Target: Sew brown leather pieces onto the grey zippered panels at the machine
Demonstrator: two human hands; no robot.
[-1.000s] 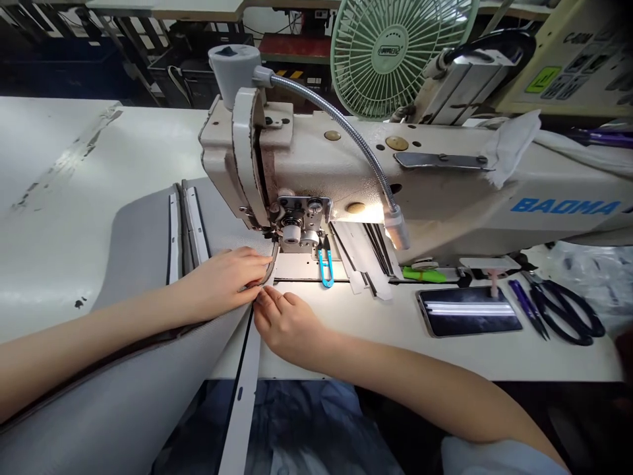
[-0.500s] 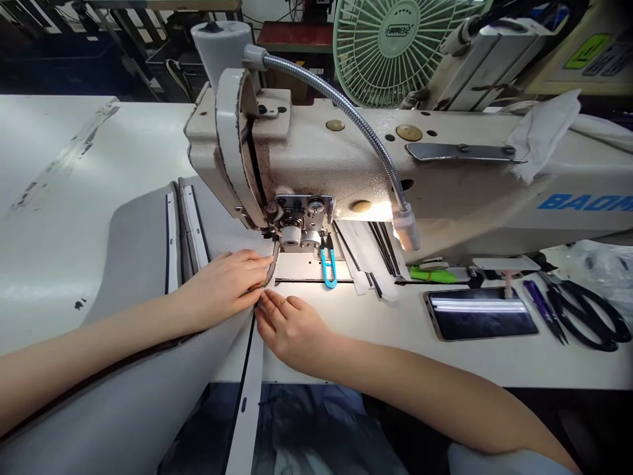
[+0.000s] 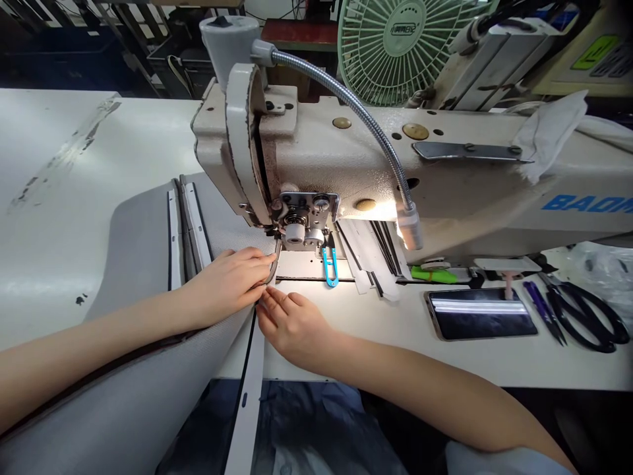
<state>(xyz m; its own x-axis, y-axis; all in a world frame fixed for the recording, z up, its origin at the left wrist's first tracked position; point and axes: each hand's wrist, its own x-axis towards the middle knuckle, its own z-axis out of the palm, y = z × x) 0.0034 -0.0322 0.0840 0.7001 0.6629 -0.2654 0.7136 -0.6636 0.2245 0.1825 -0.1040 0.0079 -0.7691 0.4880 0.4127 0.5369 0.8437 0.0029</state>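
Grey fabric [image 3: 133,409] with dark piped edges lies over the table's left part and hangs over its front edge. My left hand [image 3: 232,284] presses on the fabric edge just in front of the needle area of the sewing machine [image 3: 346,158], its fingers together over the edge. Close beside it, my right hand [image 3: 291,326] pinches the fabric edge and the top of a long white strip [image 3: 250,396] with a black border, which hangs down toward the lap. The fingertips of both hands nearly meet. The fabric edge runs under the presser area, whose foot is partly hidden.
Blue thread snips [image 3: 330,264] lie right of the needle area, beside white and black strips [image 3: 370,257]. Farther right are a green-handled tool [image 3: 434,274], a phone [image 3: 482,314], a purple tool [image 3: 544,310] and black scissors [image 3: 588,313]. A green fan [image 3: 403,49] stands behind.
The machine and the items behind it appear slightly farther right in view. Both hands keep nearly the same place and hold on the fabric edge and strip.
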